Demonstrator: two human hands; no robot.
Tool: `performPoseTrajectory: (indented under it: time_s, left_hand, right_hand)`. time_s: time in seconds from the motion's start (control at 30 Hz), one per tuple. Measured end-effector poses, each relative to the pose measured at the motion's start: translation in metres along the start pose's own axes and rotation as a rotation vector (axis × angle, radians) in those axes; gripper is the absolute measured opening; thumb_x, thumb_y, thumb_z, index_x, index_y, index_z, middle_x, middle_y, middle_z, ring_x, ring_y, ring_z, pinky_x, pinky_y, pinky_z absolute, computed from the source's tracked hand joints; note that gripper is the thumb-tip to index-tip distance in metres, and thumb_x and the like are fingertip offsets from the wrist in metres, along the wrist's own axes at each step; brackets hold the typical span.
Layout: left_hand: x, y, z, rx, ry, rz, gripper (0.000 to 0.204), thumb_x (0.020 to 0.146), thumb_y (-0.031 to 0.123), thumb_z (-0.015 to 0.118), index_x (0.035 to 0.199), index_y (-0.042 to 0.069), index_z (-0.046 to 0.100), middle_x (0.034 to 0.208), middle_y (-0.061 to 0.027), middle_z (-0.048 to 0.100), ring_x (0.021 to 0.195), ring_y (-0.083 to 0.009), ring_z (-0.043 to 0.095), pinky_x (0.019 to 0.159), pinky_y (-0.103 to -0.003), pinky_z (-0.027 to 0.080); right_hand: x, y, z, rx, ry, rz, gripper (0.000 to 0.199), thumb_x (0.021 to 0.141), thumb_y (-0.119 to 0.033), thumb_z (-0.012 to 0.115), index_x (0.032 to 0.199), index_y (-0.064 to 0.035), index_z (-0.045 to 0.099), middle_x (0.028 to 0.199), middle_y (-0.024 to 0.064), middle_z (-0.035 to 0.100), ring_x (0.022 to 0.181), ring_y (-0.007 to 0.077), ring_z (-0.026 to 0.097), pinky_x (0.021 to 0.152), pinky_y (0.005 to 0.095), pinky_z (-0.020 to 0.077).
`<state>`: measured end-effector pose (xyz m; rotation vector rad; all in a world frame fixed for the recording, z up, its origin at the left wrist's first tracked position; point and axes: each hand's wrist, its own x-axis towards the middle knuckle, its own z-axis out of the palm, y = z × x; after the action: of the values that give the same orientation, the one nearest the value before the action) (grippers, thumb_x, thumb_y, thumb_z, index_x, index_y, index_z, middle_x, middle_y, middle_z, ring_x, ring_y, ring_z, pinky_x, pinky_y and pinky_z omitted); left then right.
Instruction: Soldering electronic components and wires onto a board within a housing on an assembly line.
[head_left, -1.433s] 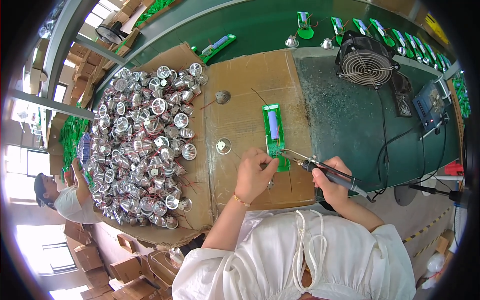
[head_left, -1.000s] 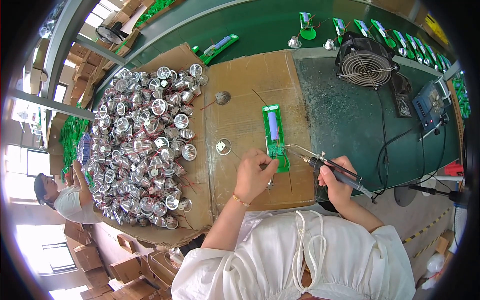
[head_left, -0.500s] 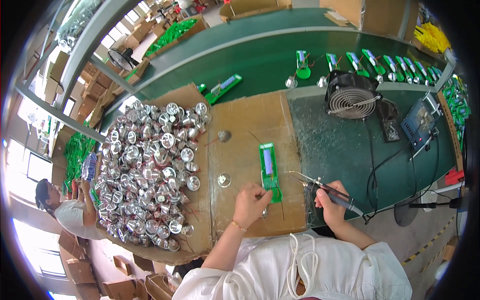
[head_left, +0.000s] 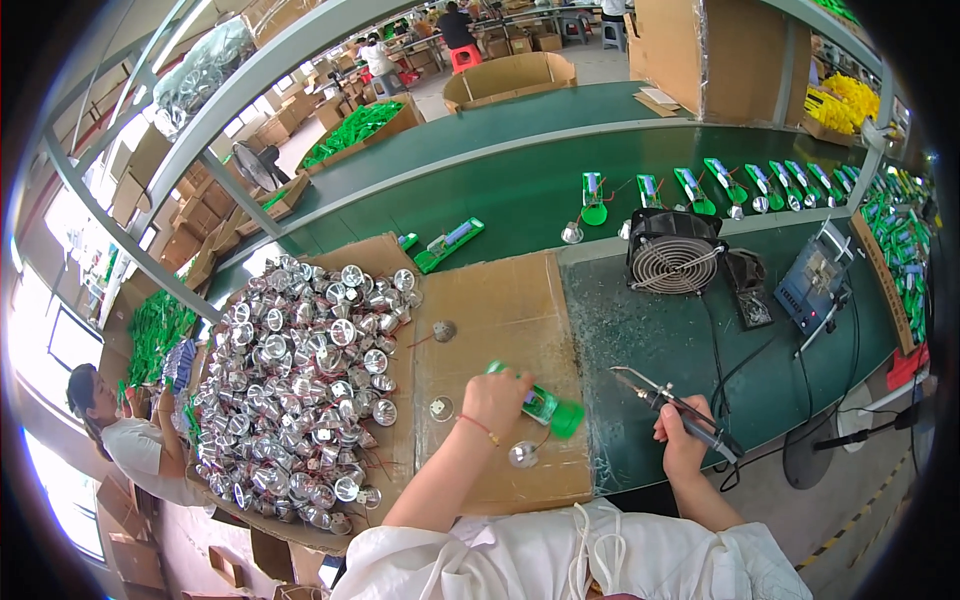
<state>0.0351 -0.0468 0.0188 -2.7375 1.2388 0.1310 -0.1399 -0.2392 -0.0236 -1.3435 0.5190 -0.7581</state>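
My left hand is closed around the upper part of a green plastic lamp housing, which lies tilted over the cardboard sheet. Its fingers cover much of the housing and the blue cell inside. Below the housing's round end, a silvery reflector cup rests on the cardboard, with a red wire between them. To the right, my right hand grips a soldering iron by its dark handle, the metal tip pointing up and left, apart from the housing. Two loose reflector cups, one upper and one lower, lie left of the housing.
A big heap of reflector cups fills the left side. A fan and a blue soldering station with cables stand at right. Housings with cells line the far green bench. Another person works at far left.
My left hand has taken hold of the green housing and tilted it, its round end swinging right. My right hand has moved slightly right with the iron. The view has tipped upward.
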Motion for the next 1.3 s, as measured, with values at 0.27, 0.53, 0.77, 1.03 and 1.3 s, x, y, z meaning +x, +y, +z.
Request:
performPoseTrajectory:
  time_s: [0.27, 0.53, 0.77, 1.03, 1.3]
  left_hand:
    - [-0.049, 0.026, 0.025, -0.298, 0.558, 0.054, 0.03, 0.071, 0.01, 0.061, 0.101, 0.006, 0.058, 0.088, -0.0078, 0.053, 0.078, -0.0218, 0.055, 0.065, -0.032, 0.047]
    - [-0.027, 0.018, 0.045, -0.509, 0.646, 0.106, 0.008, 0.069, 0.007, 0.065, 0.077, 0.009, 0.063, 0.073, -0.0052, 0.053, 0.066, -0.0233, 0.054, 0.056, -0.034, 0.045]
    - [-0.022, 0.017, 0.042, -0.436, 0.618, 0.14, 0.011, 0.068, 0.005, 0.066, 0.073, 0.004, 0.056, 0.081, -0.0092, 0.049, 0.072, -0.026, 0.053, 0.06, -0.035, 0.044]
    - [-0.022, 0.022, 0.037, -0.69, 0.623, -0.074, 0.012, 0.064, 0.001, 0.065, 0.07, 0.004, 0.055, 0.083, -0.0093, 0.05, 0.068, -0.0259, 0.054, 0.056, -0.034, 0.045]
    - [-0.022, 0.023, 0.037, -0.735, 0.643, -0.097, 0.013, 0.06, 0.001, 0.065, 0.067, 0.004, 0.055, 0.081, -0.0083, 0.051, 0.065, -0.0244, 0.054, 0.053, -0.033, 0.045]
  right_hand:
    - [-0.003, -0.013, -0.008, 0.009, 0.007, -0.045, 0.016, 0.081, -0.011, 0.057, 0.079, -0.0034, 0.044, 0.057, 0.0056, 0.052, 0.043, 0.0079, 0.046, 0.039, 0.0183, 0.0356]
    - [-0.018, -0.01, 0.01, -0.011, -0.212, -0.04, 0.017, 0.079, -0.007, 0.061, 0.081, 0.0008, 0.047, 0.063, 0.0083, 0.056, 0.05, 0.009, 0.052, 0.046, 0.0214, 0.0434]
    - [-0.022, -0.002, 0.021, -0.041, -0.258, 0.006, 0.02, 0.078, -0.01, 0.064, 0.081, 0.0005, 0.048, 0.064, 0.0072, 0.057, 0.052, 0.0081, 0.054, 0.046, 0.0202, 0.045]
    - [-0.02, 0.006, 0.033, -0.003, -0.261, 0.099, 0.016, 0.078, -0.005, 0.063, 0.078, -0.0003, 0.047, 0.062, 0.0062, 0.057, 0.051, 0.0062, 0.051, 0.044, 0.0198, 0.0417]
    - [-0.018, 0.007, 0.04, -0.029, -0.294, 0.104, 0.015, 0.079, -0.006, 0.061, 0.079, -0.001, 0.047, 0.061, 0.007, 0.054, 0.048, 0.0087, 0.051, 0.042, 0.021, 0.042]
